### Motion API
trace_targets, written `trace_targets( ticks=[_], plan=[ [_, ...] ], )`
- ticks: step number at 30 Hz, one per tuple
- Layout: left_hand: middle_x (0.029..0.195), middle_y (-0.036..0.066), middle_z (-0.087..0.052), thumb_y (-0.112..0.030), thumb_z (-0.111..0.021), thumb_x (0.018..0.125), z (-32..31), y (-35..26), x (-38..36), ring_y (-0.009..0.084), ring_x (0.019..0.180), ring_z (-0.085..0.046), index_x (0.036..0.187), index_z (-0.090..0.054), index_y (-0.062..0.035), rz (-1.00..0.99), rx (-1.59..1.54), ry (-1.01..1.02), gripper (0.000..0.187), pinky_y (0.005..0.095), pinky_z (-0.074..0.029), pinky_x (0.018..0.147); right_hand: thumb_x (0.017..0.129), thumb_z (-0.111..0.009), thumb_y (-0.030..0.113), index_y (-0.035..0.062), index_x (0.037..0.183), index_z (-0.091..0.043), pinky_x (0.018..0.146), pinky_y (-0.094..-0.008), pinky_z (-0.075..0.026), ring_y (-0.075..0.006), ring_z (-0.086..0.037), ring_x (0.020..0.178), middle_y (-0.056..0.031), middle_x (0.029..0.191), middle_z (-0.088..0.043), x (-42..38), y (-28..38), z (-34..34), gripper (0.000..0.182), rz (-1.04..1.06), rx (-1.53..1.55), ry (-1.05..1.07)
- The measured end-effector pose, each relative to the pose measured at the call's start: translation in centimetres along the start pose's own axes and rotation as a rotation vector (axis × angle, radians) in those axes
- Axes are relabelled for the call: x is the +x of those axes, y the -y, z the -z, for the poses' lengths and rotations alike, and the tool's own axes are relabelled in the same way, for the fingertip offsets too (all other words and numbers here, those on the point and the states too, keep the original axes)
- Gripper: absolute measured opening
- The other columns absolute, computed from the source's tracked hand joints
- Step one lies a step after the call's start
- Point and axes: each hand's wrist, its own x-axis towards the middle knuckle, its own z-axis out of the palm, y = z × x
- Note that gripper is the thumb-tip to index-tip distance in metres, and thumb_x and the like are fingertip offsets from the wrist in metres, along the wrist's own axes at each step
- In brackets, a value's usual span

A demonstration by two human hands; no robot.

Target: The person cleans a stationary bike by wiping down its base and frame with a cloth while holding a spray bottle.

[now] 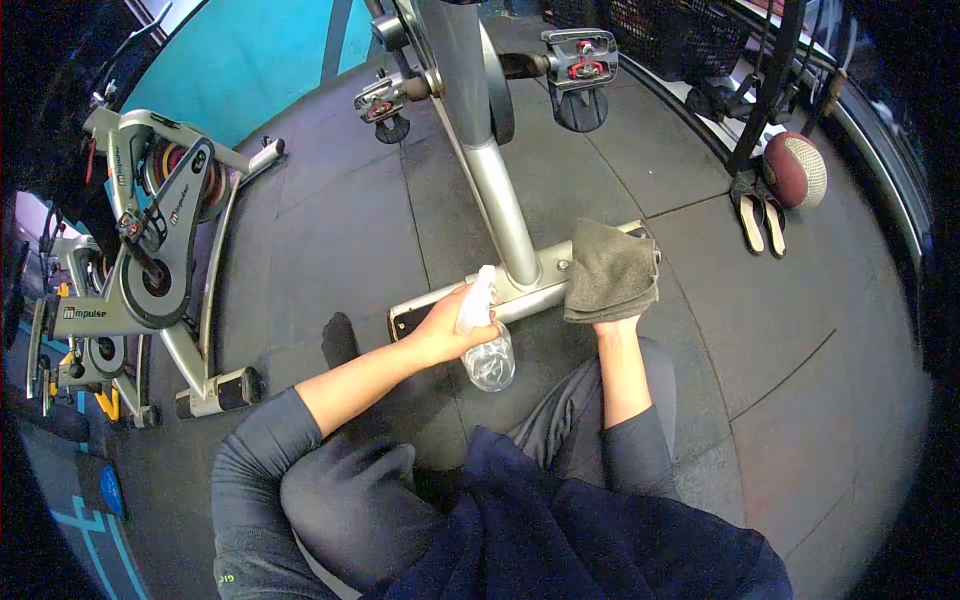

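In my left hand (448, 328) is a clear spray bottle (490, 362) with a white trigger head, my fingers wrapped round its neck. My right hand (616, 326) is mostly hidden beneath a folded grey cloth (612, 270); only the wrist and heel of the hand show. The cloth overlaps the right part of the exercise bike's silver foot bar (540, 298). Just left of the cloth, the bike's frame post (505, 200) rises from that bar, and the bottle is in front of the bar's left half.
Two pedals (583, 68) hang off the bike above. More exercise bikes (160, 250) stand at left. A pair of shoes (758, 215) and a maroon and beige ball (795, 170) lie at right by a rack. Dark rubber tiles (780, 330) cover the floor.
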Motion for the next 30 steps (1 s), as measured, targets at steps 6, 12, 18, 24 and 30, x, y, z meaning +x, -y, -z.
trace_targets(
  ticks=[6,12,18,24,30],
  plan=[
    [0.112,0.009,-0.054,-0.014,-0.072,0.076,-0.4,-0.1,-1.0,0.0190,0.106,-0.056,0.121,-0.046,-0.0038,-0.155,-0.047,0.035,0.053,0.0338,-0.046,0.090,0.097,-0.035,0.037,0.0082,0.130,-0.044,0.098,-0.0437,-0.044,-0.0307,-0.051,0.116,-0.0124,0.131,-0.049,0.0,-0.1,0.2,0.045,-0.007,0.027,-0.005],
    [0.101,0.011,-0.054,-0.020,-0.071,0.072,-0.4,-0.4,-2.9,0.0224,0.095,-0.054,0.114,-0.050,-0.0016,-0.168,-0.067,0.112,0.051,0.0350,-0.044,0.084,0.094,-0.041,0.029,-0.0001,0.140,-0.029,0.111,-0.0400,-0.017,-0.0327,-0.023,0.135,-0.0167,0.147,-0.025,0.0,-3.3,-1.2,0.056,0.506,-0.817,0.167],
    [0.107,0.014,-0.054,-0.024,-0.071,0.076,0.3,0.0,-4.1,0.0264,0.101,-0.054,0.117,-0.048,-0.0014,-0.274,0.113,0.221,0.052,0.0367,-0.044,0.089,0.088,-0.049,0.031,0.0136,0.146,-0.023,0.108,-0.0513,-0.020,-0.0377,-0.020,0.137,-0.0187,0.151,-0.017,-0.5,-9.9,0.8,0.066,0.686,-2.241,0.451],
    [0.102,0.016,-0.054,-0.020,-0.068,0.073,0.7,-0.1,-4.7,0.0295,0.096,-0.055,0.115,-0.048,0.0004,-0.316,0.041,0.222,0.051,0.0384,-0.043,0.086,0.086,-0.054,0.037,0.0108,0.145,-0.024,0.101,-0.0521,-0.029,-0.0368,-0.028,0.132,-0.0194,0.149,-0.020,1.6,-11.7,0.4,0.071,0.916,-2.233,0.357],
    [0.112,0.015,-0.056,-0.021,-0.069,0.076,1.2,-0.1,-5.4,0.0275,0.107,-0.055,0.121,-0.045,-0.0007,-0.185,0.003,0.280,0.055,0.0376,-0.042,0.095,0.083,-0.058,0.045,-0.0006,0.137,-0.030,0.077,-0.0472,-0.048,-0.0367,-0.055,0.100,-0.0223,0.126,-0.045,8.3,-13.2,-6.8,0.077,0.880,-2.028,0.201]
  ],
)
